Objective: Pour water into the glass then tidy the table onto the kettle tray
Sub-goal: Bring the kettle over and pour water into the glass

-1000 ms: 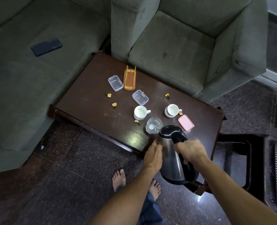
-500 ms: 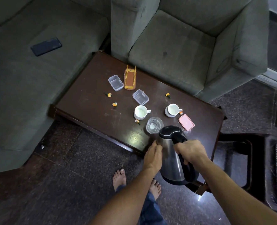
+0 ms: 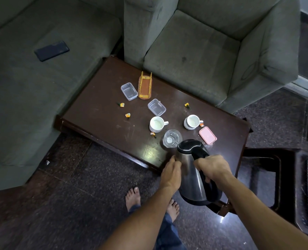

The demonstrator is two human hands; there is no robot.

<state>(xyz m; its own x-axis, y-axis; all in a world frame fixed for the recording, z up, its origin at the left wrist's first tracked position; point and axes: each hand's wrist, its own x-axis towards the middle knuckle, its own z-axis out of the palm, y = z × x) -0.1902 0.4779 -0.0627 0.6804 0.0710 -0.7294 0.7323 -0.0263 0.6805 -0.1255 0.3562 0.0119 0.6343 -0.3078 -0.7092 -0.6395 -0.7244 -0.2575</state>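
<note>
The kettle (image 3: 191,177) sits just right of the frame's centre, low down, lifted over the near edge of the dark wooden table (image 3: 95,114) and tipped forward so its black-lidded top leans toward the glass (image 3: 172,138). The right hand (image 3: 212,167) has its fingers wrapped round the kettle's black handle, gripping it. The left hand (image 3: 171,175) lies against the steel side with fairly straight fingers, steadying rather than clasping. The glass stands on the table just above and left of the kettle's lid, its rim right by the spout; I cannot tell whether water is running into it. Above the glass stand two white cups, one to the left (image 3: 156,124) and one to the right (image 3: 192,121), with a pink lid (image 3: 207,135) lying flat below the right-hand cup. Further up the table are two clear plastic boxes (image 3: 129,91) (image 3: 156,107) and, beside the upper one, a small orange rack (image 3: 145,85). Little orange-wrapped sweets (image 3: 121,105) are scattered about the tabletop. A dark phone (image 3: 51,50) lies on the grey sofa at upper left, and a grey armchair (image 3: 203,51) fills the upper right. The person's bare feet (image 3: 133,197) show on the dark floor at bottom centre.
</note>
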